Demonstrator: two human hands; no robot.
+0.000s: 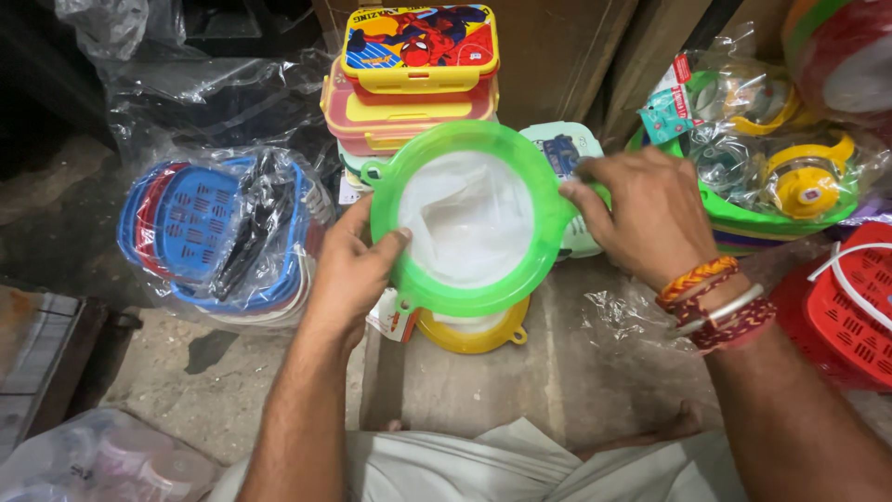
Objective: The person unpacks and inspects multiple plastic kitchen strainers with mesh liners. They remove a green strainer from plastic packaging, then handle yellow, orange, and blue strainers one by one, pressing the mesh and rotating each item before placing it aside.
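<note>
I hold a round green plastic strainer (534, 200) with a white cloth mesh up in front of me. My left hand (348, 270) grips its left rim, thumb over the edge. My right hand (650, 214), with woven bands at the wrist, pinches the right rim. Under it on the floor lies a yellow strainer (474, 335) of the same shape.
A stack of colourful lunch boxes (418, 74) stands behind. Blue baskets in a clear bag (218, 232) lie left. Bagged green and yellow plastic items (776, 167) sit right, a red basket (850, 307) at far right. Loose plastic wrap (623, 316) lies on the stone floor.
</note>
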